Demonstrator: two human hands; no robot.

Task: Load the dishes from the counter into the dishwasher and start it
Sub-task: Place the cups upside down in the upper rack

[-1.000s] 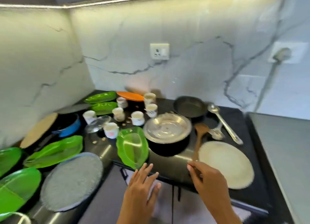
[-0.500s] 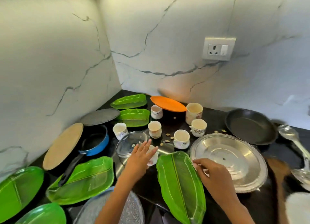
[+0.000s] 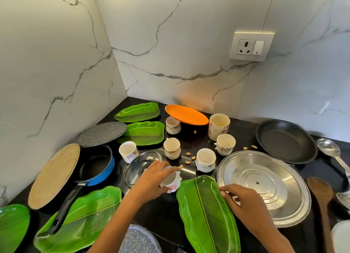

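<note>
On the glossy black counter (image 3: pixel 162 211) the left hand (image 3: pixel 151 182) curls its fingers round a small white ceramic cup (image 3: pixel 171 182), which is tipped on its side, mouth toward the camera, just left of a long leaf-shaped green plate (image 3: pixel 206 215) with a ribbed surface. The right hand (image 3: pixel 244 203) rests on that plate's right edge, fingers bent at the rim beside a big round steel lid (image 3: pixel 265 184) with ringed ridges; whether it grips the plate cannot be told. Behind the left hand lies a clear glass lid (image 3: pixel 138 165). Farther back stand five more white cups with flower prints, one of them (image 3: pixel 205 159) near the steel lid, with small brown bits scattered among them. An oval orange plate (image 3: pixel 186 114) leans on a cup at the far wall. At left a blue saucepan (image 3: pixel 98 165) with a black handle sits beside a round woven mat (image 3: pixel 55 175). A dark frying pan (image 3: pixel 284 141) lies far right.
</note>
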